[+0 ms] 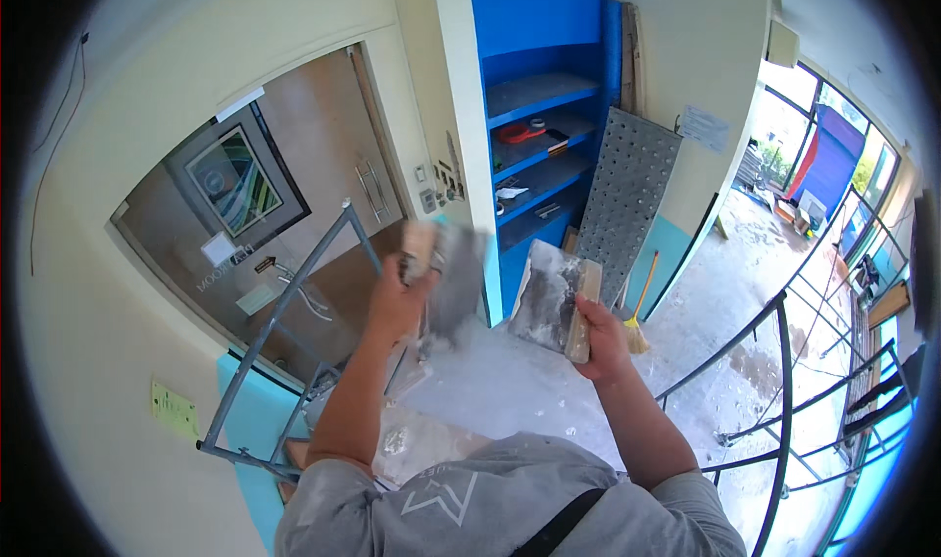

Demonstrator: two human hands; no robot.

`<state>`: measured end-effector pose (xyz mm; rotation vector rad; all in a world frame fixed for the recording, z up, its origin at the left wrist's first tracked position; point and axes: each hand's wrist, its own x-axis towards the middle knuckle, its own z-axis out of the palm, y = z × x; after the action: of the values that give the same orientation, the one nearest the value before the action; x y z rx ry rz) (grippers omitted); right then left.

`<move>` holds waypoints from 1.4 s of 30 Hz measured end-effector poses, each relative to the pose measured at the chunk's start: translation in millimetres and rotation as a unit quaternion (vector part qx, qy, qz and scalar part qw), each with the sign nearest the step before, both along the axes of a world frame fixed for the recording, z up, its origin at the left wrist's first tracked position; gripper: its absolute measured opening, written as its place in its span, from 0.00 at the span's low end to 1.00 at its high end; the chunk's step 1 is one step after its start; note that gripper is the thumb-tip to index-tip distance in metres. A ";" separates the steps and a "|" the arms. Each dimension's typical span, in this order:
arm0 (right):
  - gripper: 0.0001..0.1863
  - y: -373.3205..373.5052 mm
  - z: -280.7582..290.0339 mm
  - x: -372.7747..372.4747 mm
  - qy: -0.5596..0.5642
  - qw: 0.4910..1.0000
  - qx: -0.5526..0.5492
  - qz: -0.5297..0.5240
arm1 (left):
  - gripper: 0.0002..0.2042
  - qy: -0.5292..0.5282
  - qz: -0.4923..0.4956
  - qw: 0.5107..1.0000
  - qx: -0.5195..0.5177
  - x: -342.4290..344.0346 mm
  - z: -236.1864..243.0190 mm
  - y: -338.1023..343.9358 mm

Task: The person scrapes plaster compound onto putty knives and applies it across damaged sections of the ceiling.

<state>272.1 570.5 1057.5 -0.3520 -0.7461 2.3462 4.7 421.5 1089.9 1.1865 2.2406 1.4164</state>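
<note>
In my right hand [605,341] is a wide putty knife [545,294], its pale handle in my closed fingers and its metal blade smeared with white and grey compound, pointing left. My left hand [400,300] grips a second wide putty knife [457,288] by its light handle. That one is blurred by motion, so the edge of its blade is indistinct. Both tools are held up in front of my chest, apart from each other, with the blades toward the middle. Neither visibly touches a wall.
Grey metal scaffold frames stand at left [260,337] and right [784,390]. Ahead are a blue shelf unit [542,96], a perforated metal plank [627,199] leaning on the wall, and a yellow broom [637,337]. A glass door [333,136] is at left. White dust marks the floor [510,386].
</note>
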 end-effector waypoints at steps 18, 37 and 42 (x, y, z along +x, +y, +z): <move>0.18 15.1 33.3 11.7 -0.016 0.990 0.024 -0.139 | 0.22 0.311 -0.128 0.919 0.204 69.3 -55.2 -10.6; 0.22 -96.6 74.4 -23.6 0.011 0.822 0.569 0.000 | 0.20 0.369 0.230 0.763 0.478 71.2 252.0 -146.2; 0.21 -95.6 85.0 -43.1 -0.035 0.850 0.526 -0.011 | 0.25 0.374 0.174 0.659 0.629 68.4 435.1 -197.8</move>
<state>229.0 474.9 1142.6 0.0551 -1.8729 1.5640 73.1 223.7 1525.0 2.0031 1.6186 3.4460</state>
